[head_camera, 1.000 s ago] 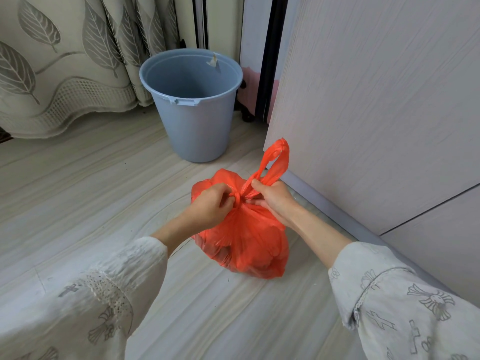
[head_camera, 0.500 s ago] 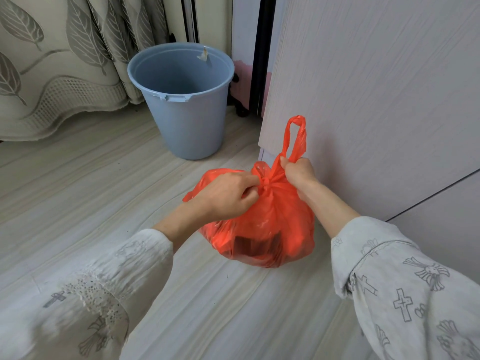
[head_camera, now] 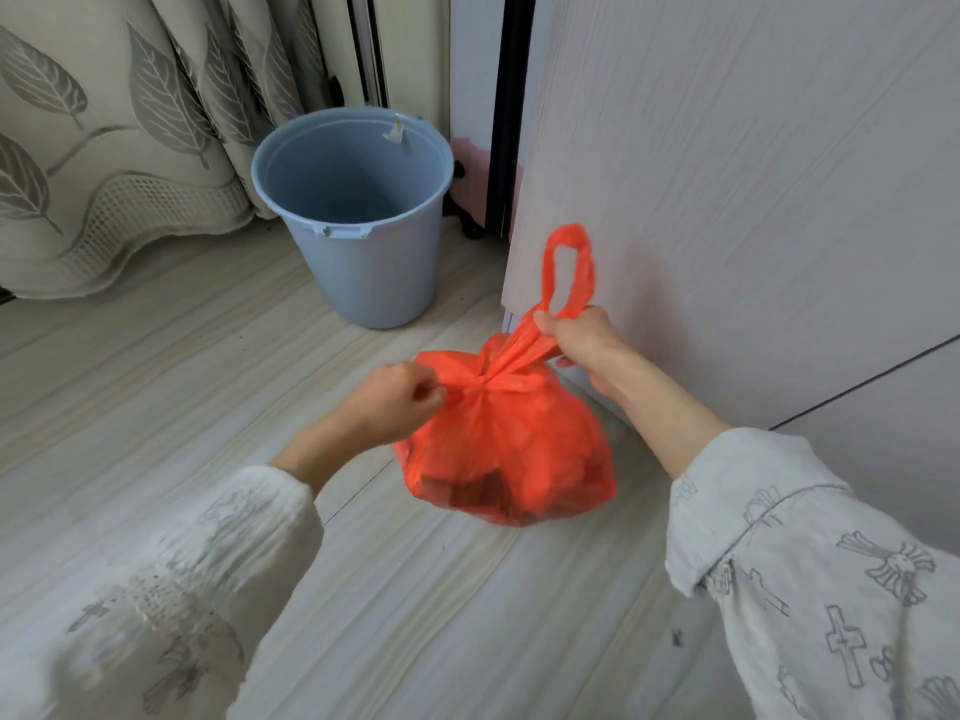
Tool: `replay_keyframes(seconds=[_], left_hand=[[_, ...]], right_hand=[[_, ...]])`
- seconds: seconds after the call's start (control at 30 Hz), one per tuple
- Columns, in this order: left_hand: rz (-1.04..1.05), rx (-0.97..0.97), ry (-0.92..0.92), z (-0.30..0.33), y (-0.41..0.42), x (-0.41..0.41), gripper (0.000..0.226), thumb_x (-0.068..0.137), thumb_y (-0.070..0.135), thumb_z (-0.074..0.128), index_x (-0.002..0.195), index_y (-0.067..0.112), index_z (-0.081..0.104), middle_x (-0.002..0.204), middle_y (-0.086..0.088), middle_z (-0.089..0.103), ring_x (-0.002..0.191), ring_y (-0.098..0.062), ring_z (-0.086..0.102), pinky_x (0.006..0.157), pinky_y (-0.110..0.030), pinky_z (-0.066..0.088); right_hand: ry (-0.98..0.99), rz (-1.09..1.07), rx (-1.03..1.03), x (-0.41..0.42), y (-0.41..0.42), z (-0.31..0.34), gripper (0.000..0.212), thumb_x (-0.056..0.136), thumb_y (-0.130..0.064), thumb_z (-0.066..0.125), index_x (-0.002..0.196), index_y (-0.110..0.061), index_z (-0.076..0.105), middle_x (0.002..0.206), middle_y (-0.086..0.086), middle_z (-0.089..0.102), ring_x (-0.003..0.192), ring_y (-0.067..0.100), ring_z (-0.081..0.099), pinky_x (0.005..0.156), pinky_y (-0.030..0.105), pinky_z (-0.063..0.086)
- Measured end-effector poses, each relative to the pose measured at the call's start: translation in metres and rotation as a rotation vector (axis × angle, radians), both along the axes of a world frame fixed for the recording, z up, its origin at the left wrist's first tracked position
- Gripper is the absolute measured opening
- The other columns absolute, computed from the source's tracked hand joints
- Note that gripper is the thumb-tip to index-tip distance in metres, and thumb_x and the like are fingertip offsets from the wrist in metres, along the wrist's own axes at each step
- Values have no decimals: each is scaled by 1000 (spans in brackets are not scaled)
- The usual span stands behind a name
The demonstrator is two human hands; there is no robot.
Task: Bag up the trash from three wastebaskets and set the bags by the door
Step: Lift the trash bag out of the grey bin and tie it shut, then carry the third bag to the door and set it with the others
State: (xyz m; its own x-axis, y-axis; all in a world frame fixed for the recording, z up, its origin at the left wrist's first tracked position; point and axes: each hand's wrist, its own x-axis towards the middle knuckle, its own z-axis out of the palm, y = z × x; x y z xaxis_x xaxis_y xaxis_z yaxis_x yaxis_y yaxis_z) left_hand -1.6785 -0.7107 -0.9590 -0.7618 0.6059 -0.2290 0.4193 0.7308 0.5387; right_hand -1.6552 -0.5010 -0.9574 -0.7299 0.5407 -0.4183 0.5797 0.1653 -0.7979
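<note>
Hands (head_camera: 395, 402) (head_camera: 582, 337) grip full bag (head_camera: 504, 449); wastebasket (head_camera: 363, 220) empty.

Bag (head_camera: 504, 449) contents dim behind orange plastic

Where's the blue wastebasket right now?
In the head view the blue wastebasket stands on the floor at upper centre, against the leaf-print curtain, beyond and left of the orange bag held by both hands.

Leaf-patterned curtain (head_camera: 119, 148), pale cabinet (head_camera: 727, 174).
</note>
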Motion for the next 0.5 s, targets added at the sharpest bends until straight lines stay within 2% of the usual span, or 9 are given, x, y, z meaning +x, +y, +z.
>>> replay_keyframes(seconds=[0.07,0.17,0.23,0.3,0.43,0.5], left_hand=[[76,-50,-86,20,-4,7,23,86,20,51,65,11,51,67,-5,52,69,-23,47,59,-29,34],[153,-108,-202,63,-7,27,19,85,21,54,73,8,61,76,-11,61,74,-22,52,67,-28,37],[162,-101,-265,104,-13,40,17,85,17,55,88,6,68,91,-13,68,86,-25,58,75,-27,39],[153,-82,-281,155,-17,48,20,86,12,53,98,6,68,99,-10,67,95,-25,59,79,-24,38],[113,-62,-327,276,-15,62,22,89,13,51,99,7,68,91,-2,63,83,-17,55,75,-21,36],[94,-64,-364,338,-13,75,21,90,16,50,99,11,68,91,2,64,82,-16,56,80,-24,42]], right_hand=[[-46,87,-108,13,-12,34,23,87,-25,59,99,-7,67,108,15,69,89,23,64,75,39,55],[-148,148,-213,46,-29,84,28,92,-22,54,112,-5,63,107,15,67,83,20,61,64,26,51],[-193,148,-242,66,-36,123,28,92,-23,54,111,-5,63,99,12,66,71,17,61,60,23,48],[-217,173,-262,82,-39,172,27,92,-24,54,107,-4,63,93,11,64,71,17,61,60,23,48],[-196,157,-307,117,-39,292,14,92,-23,53,84,-16,62,84,7,63,66,14,60,60,21,49],[-192,155,-299,139,-37,354,16,91,-24,54,93,-13,65,85,5,63,69,14,61,62,21,49]])
